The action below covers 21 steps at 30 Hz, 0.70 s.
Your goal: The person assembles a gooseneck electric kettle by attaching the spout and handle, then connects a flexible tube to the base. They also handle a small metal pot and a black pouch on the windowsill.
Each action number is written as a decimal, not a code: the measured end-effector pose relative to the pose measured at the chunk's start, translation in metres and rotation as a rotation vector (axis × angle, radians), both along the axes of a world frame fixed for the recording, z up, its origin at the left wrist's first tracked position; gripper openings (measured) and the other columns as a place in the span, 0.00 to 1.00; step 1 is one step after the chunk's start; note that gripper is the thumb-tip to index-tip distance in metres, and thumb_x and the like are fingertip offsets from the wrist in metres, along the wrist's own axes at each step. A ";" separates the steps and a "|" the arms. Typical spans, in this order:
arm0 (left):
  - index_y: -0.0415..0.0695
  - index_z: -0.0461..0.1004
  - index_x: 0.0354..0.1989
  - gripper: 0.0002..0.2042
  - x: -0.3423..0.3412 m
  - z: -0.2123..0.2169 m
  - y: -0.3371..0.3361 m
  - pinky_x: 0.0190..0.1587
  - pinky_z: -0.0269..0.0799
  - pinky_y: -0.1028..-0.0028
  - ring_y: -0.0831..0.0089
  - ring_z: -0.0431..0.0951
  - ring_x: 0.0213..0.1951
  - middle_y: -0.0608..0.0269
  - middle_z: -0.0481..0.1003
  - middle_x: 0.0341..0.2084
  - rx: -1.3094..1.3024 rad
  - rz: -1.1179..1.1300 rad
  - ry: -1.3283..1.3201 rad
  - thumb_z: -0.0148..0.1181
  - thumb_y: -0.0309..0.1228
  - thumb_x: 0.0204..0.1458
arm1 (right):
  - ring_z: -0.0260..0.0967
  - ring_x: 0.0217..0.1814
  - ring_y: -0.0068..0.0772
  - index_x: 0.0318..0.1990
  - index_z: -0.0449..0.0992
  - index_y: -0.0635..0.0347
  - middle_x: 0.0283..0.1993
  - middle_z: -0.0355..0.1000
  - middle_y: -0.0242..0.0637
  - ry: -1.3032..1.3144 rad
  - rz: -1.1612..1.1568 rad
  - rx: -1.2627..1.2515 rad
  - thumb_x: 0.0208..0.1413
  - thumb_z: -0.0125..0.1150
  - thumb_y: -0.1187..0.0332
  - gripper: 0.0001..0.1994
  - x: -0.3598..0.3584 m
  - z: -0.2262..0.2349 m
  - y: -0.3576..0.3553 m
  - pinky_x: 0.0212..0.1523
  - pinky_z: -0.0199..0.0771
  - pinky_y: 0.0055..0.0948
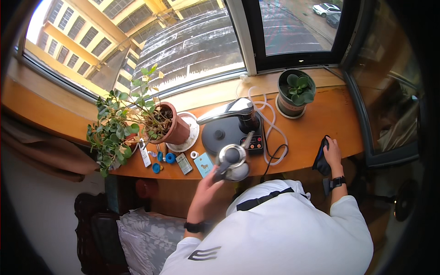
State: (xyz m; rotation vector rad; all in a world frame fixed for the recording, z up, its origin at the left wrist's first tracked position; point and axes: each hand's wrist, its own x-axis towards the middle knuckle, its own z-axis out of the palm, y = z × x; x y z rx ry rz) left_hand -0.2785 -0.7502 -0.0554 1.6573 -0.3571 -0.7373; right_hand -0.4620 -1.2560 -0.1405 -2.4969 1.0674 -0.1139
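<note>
left hand (211, 179) gripped round handle of shiny steel kettle (233, 161), held just in front of black round kettle base (227, 133) | right hand (332, 153) pressed flat on dark cloth (321, 158), right of base

Steel kettle (233, 161) – lifted above the sill, dark cloth (321, 158) – flat on wood

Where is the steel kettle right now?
In the head view, the steel kettle is centre frame, held by the left hand at the wooden sill's front edge, before the black heating base.
</note>
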 end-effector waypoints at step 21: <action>0.31 0.68 0.58 0.21 0.042 0.039 0.038 0.66 0.52 0.71 0.69 0.53 0.70 0.47 0.50 0.71 -0.098 -0.181 0.146 0.55 0.17 0.54 | 0.52 0.73 0.41 0.74 0.43 0.56 0.73 0.51 0.45 -0.167 0.671 0.860 0.41 0.79 0.54 0.58 0.107 0.150 0.166 0.66 0.61 0.43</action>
